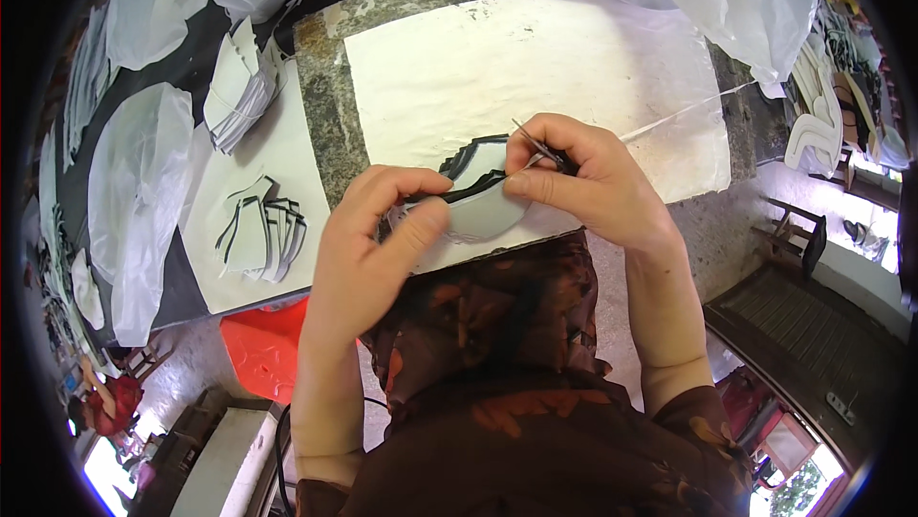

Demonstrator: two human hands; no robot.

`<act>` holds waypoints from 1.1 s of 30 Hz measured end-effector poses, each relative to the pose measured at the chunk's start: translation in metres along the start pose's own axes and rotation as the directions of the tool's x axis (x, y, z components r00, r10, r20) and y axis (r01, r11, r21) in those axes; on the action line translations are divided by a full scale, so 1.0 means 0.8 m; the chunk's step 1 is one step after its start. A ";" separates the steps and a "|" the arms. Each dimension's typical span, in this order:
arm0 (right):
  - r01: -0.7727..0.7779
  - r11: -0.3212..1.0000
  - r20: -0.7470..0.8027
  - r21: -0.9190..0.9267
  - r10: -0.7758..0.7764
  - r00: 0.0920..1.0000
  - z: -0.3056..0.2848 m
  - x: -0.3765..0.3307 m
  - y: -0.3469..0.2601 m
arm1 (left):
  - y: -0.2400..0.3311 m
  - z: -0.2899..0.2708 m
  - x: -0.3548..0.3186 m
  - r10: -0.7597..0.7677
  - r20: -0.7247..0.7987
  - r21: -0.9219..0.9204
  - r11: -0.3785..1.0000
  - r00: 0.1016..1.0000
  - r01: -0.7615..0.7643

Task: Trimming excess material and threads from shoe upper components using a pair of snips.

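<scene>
Daylight is flooding in evenly, white sheet (535, 77) is glaring, fisheye is bending edges, black vignette is ringing corners.

The left hand (378, 230) presses a pale grey cut piece (483, 216) with a black edge against a white sheet (535, 67) on a stone slab (330, 106). The right hand (583, 182) pinches the piece's black edge and holds a thin metal tool (533, 139) between its fingers. To the left, stacks of similar cut pieces (263, 230) lie on the table (287, 144), beside clear plastic bags (139, 192).
</scene>
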State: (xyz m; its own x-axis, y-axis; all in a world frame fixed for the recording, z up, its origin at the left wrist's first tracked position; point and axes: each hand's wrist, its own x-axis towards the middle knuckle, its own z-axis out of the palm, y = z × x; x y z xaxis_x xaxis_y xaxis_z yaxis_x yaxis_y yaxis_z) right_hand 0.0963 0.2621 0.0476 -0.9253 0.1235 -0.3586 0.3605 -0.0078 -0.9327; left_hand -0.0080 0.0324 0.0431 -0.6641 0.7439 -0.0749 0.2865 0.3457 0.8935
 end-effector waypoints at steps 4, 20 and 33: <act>0.056 0.998 -0.015 0.000 -0.056 0.998 0.005 0.005 0.004 | 0.003 -0.018 0.005 -0.355 0.099 -0.329 0.870 0.930 0.367; 0.353 0.927 -0.021 -0.126 -0.359 0.933 0.009 0.009 0.044 | -0.016 -0.013 0.028 -0.367 0.239 -0.265 0.866 0.899 0.424; 0.267 0.937 -0.175 0.226 -0.230 0.957 -0.003 -0.015 0.017 | 0.005 -0.030 0.013 -0.070 0.043 -0.233 0.969 0.997 0.078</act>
State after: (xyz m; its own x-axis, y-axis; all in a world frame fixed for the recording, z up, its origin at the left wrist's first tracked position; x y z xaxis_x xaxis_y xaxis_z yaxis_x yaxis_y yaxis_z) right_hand 0.1123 0.2631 0.0392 -0.9481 0.2936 -0.1220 0.0642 -0.1989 -0.9779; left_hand -0.0304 0.0276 0.0563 -0.6525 0.7415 -0.1560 0.0653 0.2602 0.9633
